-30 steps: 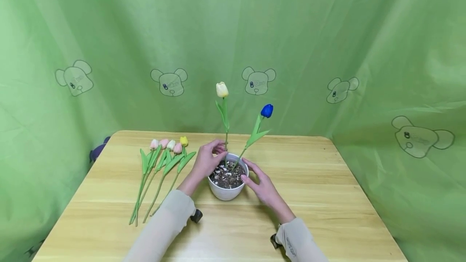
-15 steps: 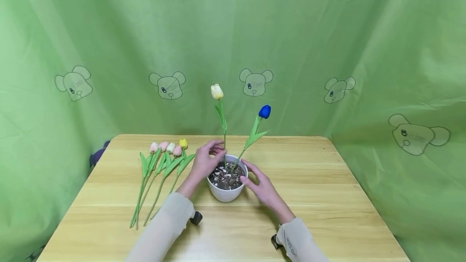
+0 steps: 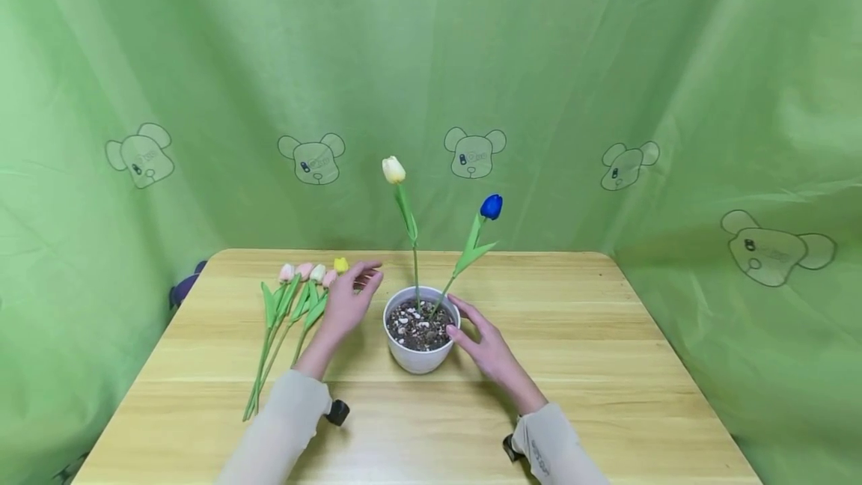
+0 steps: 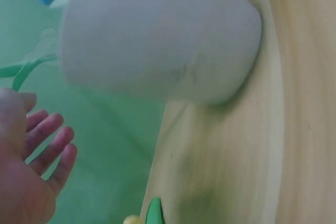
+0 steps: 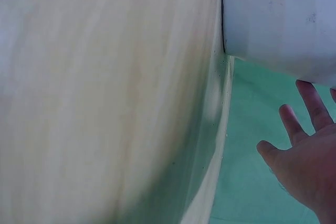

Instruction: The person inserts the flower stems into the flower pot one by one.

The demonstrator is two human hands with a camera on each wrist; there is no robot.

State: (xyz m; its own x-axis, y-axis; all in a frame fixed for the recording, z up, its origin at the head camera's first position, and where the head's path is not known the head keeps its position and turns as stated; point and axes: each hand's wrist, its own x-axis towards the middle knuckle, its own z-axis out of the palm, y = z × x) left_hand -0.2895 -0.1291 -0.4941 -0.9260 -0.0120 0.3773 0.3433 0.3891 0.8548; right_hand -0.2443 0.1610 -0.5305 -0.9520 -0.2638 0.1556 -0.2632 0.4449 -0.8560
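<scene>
A white flowerpot filled with dark soil and pale pebbles stands mid-table. Two artificial tulips rise from the soil: a cream-white tulip leaning left and a blue tulip leaning right. My right hand rests against the pot's right side, thumb near the rim; in the right wrist view its fingers spread along the pot wall. My left hand is empty, apart from the pot and loosely bent, overlapping the loose tulips in the head view. The left wrist view shows its fingers spread below the pot's rim.
Several loose tulips lie on the table's left, with pink blooms, a white bloom and a yellow bloom. Behind the wooden table hangs a green curtain with bear-head prints.
My left hand has let go of the cream-white tulip's stem and moved left toward the loose tulips. That tulip now leans further left. My right hand stays at the pot.
</scene>
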